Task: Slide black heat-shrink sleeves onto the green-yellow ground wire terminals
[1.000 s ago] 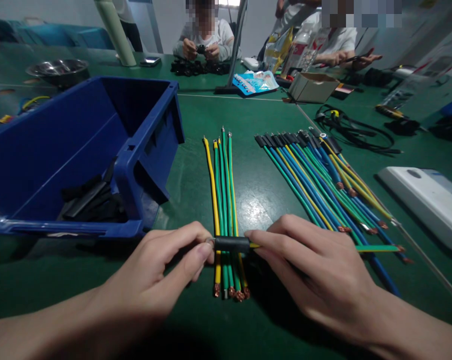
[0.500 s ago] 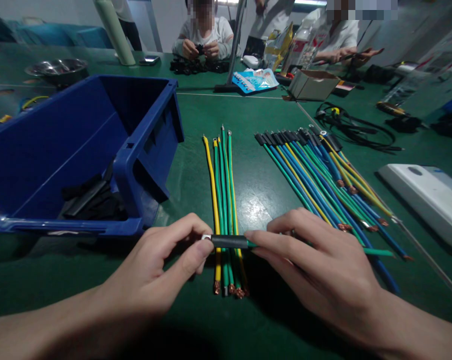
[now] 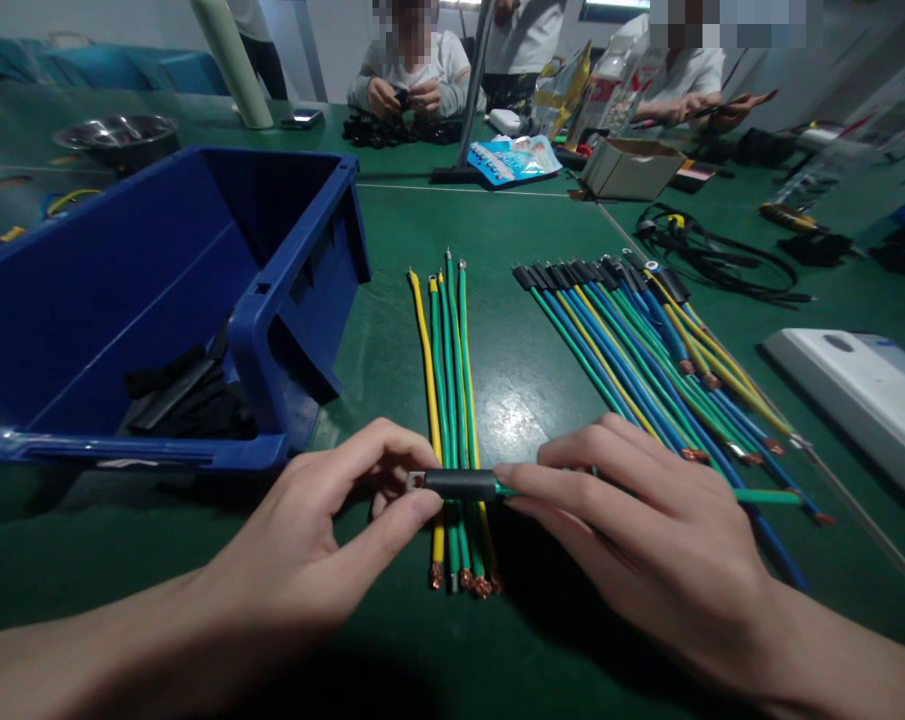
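Observation:
My left hand [image 3: 324, 535] pinches the left end of a short black sleeve [image 3: 459, 484] that sits on a green wire [image 3: 759, 495]. My right hand [image 3: 639, 540] pinches the same wire just right of the sleeve; the wire runs out to the right past my fingers. A metal terminal shows at the sleeve's left end. Both hands hover over a small bundle of green and yellow wires [image 3: 448, 380] with bare copper ends, lying on the green table [image 3: 512, 250].
A blue bin [image 3: 159, 300] with black sleeve pieces stands at the left. A fan of blue, green and yellow wires [image 3: 632, 360] with black sleeves lies at the right, next to a white device [image 3: 857, 400]. Other people work at the far side.
The sleeve and wire have shifted slightly; my left fingers have closed further round the sleeve's left end, where the terminal now shows. The view has tilted a little.

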Demonstrator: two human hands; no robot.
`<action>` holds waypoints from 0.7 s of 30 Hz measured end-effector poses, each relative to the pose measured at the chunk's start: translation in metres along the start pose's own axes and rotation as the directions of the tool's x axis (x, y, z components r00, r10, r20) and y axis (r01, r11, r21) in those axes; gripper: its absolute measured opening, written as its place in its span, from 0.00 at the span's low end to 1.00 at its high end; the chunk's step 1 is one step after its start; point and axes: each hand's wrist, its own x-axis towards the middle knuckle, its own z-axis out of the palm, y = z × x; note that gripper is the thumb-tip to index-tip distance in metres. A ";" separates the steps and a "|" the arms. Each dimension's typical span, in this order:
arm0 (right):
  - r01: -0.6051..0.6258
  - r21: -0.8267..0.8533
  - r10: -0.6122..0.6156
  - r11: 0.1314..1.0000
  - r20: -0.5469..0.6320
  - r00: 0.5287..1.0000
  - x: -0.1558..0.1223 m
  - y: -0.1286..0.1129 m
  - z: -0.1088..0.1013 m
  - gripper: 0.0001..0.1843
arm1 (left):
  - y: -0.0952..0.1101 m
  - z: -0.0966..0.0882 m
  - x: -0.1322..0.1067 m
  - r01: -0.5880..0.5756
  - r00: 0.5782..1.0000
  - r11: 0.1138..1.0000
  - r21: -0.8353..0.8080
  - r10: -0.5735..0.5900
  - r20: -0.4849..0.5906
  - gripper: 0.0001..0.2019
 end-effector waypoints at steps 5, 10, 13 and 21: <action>-0.003 0.006 0.003 1.000 -0.004 1.000 0.000 0.000 0.000 0.08 | -0.001 -0.002 0.001 -0.026 1.000 0.999 0.033 0.026 -0.009 0.06; -0.009 0.009 0.009 1.000 0.002 1.000 0.000 0.000 -0.001 0.10 | -0.002 -0.001 0.000 -0.063 0.996 0.996 0.057 0.066 -0.052 0.05; -0.002 0.017 0.002 1.000 0.003 1.000 -0.001 0.000 0.000 0.10 | -0.006 0.001 -0.002 -0.100 0.990 0.994 0.055 0.105 -0.098 0.08; -0.015 0.022 0.014 1.000 0.017 1.000 -0.001 0.000 0.000 0.10 | -0.016 0.000 0.001 -0.269 0.952 0.958 0.104 0.280 -0.124 0.11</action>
